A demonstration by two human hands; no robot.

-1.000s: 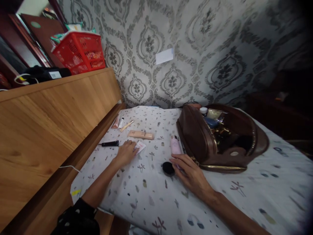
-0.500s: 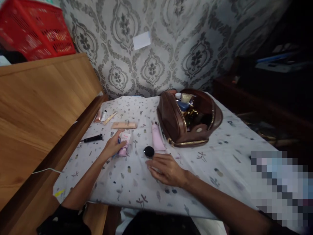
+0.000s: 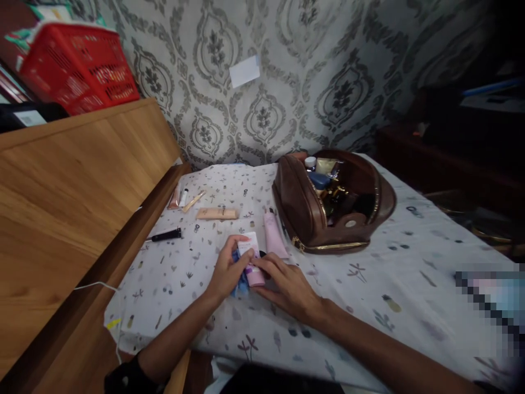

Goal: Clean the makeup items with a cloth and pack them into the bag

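Observation:
My left hand (image 3: pixel 230 267) is closed around a small white and pink squeeze tube (image 3: pixel 254 272), its thumb across the front. Crumpled blue material (image 3: pixel 241 283) shows beneath that hand; I cannot tell what it is. My right hand (image 3: pixel 289 284) meets the tube from the right, its fingers closed on the side and lower end. Behind the right fingers, a round black object (image 3: pixel 262 254) is mostly hidden. Just beyond lies a lavender tube (image 3: pixel 274 235). A beige tube (image 3: pixel 217 213) lies farther back.
A brown cosmetic bag (image 3: pixel 328 219) stands unzipped at the right, full of small items. On the left lie a black slim tool (image 3: pixel 166 235), a thin beige stick (image 3: pixel 194 201) and small tubes (image 3: pixel 184 196). A wooden panel (image 3: pixel 82 202) borders the left, with a red basket (image 3: pixel 82 68) on top.
My left hand has carried the white and pink tube rightward and nearer. My right hand has left the side of the round black object and taken hold of the tube. The view has shifted slightly.

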